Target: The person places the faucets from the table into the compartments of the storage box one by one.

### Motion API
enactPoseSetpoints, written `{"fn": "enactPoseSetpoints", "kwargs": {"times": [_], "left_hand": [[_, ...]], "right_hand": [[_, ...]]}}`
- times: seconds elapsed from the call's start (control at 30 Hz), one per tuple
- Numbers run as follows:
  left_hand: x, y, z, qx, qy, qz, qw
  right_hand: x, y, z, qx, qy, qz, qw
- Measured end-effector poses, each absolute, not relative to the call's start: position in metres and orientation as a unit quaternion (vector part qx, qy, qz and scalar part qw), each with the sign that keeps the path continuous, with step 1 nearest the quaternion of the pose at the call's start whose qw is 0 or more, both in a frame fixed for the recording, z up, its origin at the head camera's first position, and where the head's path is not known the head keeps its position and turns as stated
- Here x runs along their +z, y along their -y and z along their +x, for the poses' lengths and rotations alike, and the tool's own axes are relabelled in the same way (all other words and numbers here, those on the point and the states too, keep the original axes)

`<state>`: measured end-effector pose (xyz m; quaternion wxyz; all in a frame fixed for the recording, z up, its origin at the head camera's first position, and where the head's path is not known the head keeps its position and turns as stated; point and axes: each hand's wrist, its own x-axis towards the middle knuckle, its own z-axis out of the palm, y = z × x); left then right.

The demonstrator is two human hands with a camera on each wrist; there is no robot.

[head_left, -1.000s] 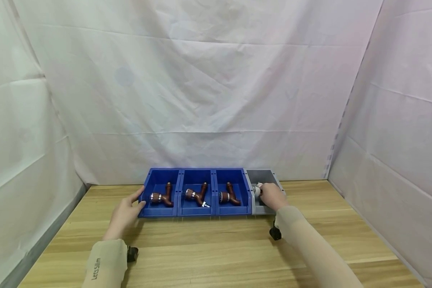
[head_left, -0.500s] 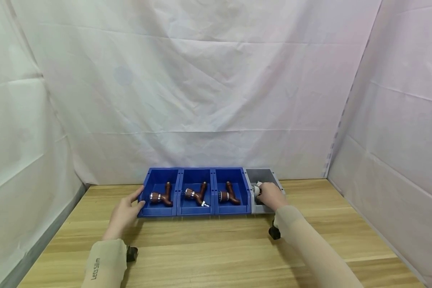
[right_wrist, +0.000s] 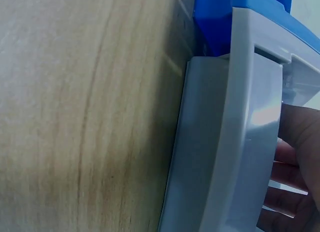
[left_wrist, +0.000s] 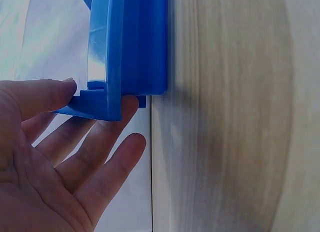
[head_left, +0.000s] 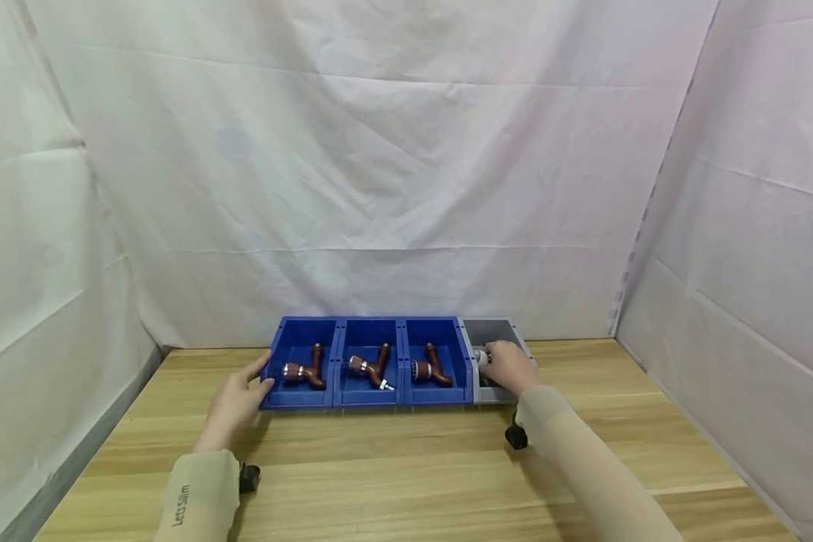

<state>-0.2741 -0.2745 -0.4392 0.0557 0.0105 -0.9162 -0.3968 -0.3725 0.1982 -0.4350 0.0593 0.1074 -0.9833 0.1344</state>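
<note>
My left hand (head_left: 235,399) holds the left rim of the leftmost blue bin (head_left: 266,385); in the left wrist view the thumb lies on one side of the blue rim (left_wrist: 107,105) and fingers on the other. My right hand (head_left: 511,367) reaches into the grey bin (head_left: 488,329) at the right end. Its fingers hold a small white and silver piece (head_left: 481,357), mostly hidden behind them. In the right wrist view the grey bin's wall (right_wrist: 250,137) hides the fingertips and the piece.
Three blue bins stand joined in a row beside the grey one. Each holds a brown Y-shaped fitting with a ribbed knob: left fitting (head_left: 315,369), middle fitting (head_left: 376,367), right fitting (head_left: 436,369). White cloth (head_left: 393,150) hangs behind the wooden table (head_left: 379,467).
The right hand's fingers have shifted slightly in the grey bin, and less of the white piece shows. The left hand stays on the blue rim.
</note>
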Motion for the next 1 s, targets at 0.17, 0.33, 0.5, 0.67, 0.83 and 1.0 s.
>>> {"fn": "enactPoseSetpoints", "kwargs": {"times": [0.17, 0.33, 0.5, 0.67, 0.83, 1.0], "left_hand": [[-0.439, 0.273, -0.273, -0.398, 0.916, 0.012, 0.053], [-0.439, 0.273, -0.273, -0.399, 0.916, 0.013, 0.052], [-0.438, 0.273, -0.272, -0.396, 0.917, 0.014, 0.052], [-0.438, 0.274, -0.274, -0.396, 0.917, 0.014, 0.051], [-0.437, 0.274, -0.274, -0.395, 0.917, 0.014, 0.048], [-0.435, 0.272, -0.274, -0.394, 0.918, 0.017, 0.045]], "right_hand": [[-0.435, -0.199, -0.372, 0.15, 0.982, 0.102, 0.053], [-0.432, -0.2, -0.371, 0.187, 0.977, 0.091, 0.052], [-0.428, -0.201, -0.37, 0.226, 0.97, 0.078, 0.04], [-0.426, -0.202, -0.37, 0.279, 0.957, 0.07, 0.039], [-0.425, -0.204, -0.372, 0.296, 0.951, 0.071, 0.048], [-0.425, -0.205, -0.373, 0.297, 0.951, 0.067, 0.046]]}}
